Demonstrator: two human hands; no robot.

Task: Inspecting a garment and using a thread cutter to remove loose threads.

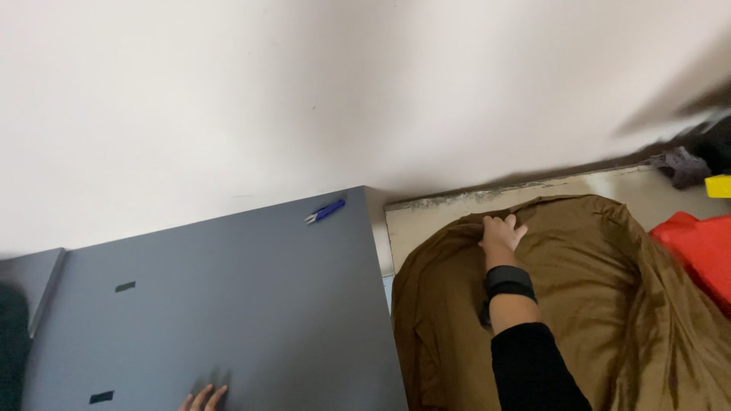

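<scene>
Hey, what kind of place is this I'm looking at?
Probably a sewing or garment workroom. A grey worktable stands against a plain wall, small blue thread snips lie on it, and the right hand reaches into a big heap of brown fabric beside it.

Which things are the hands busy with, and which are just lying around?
In use:
- brown cloth, under the right hand
- grey table, touched by the left hand's fingers

Lying about:
- blue clippers on the table's far corner
- red cloth
- yellow thing
- dark rag
</scene>
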